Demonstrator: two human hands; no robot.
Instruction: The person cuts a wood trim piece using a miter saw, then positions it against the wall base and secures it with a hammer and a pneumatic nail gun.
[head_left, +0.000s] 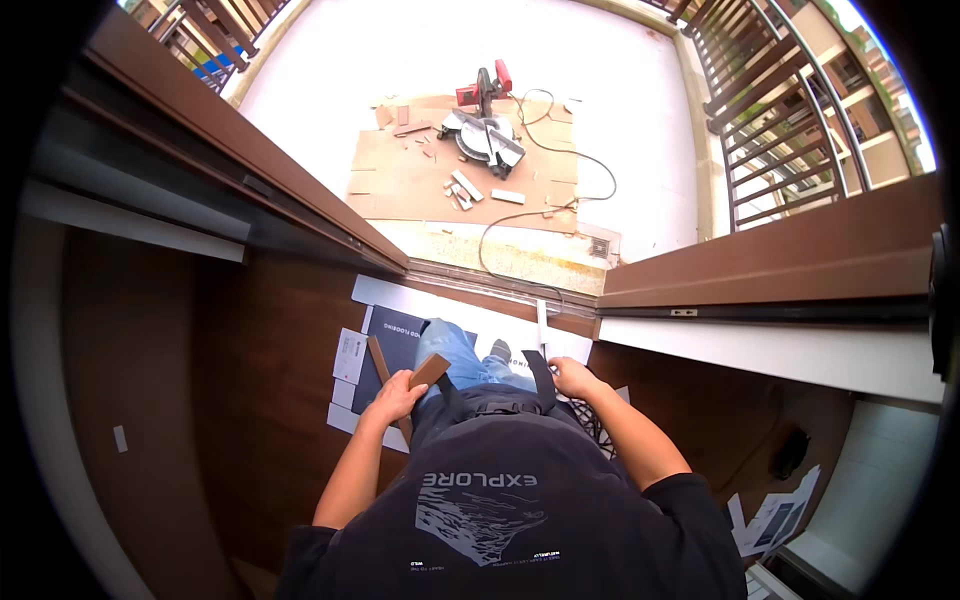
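My left hand [397, 394] is closed around a short brown wood board [430, 370], held near my left thigh. A longer, narrow brown strip [377, 357] passes beside and under that hand, slanting down past my leg. My right hand [572, 379] is closed beside my right hip, close to a dark strap [539, 374]. Just beyond its fingers stands a white strip [542, 322]; whether the fingers hold it, the strap or something else is hidden.
Flattened cardboard packaging [345, 357] lies under my legs. Past the door track [460, 277], a red and grey mitre saw [486, 135] stands on a cardboard sheet [385, 185] among offcuts [466, 186]. Its black cord [612, 175] runs to the doorway. Printed packaging [778, 515] lies right.
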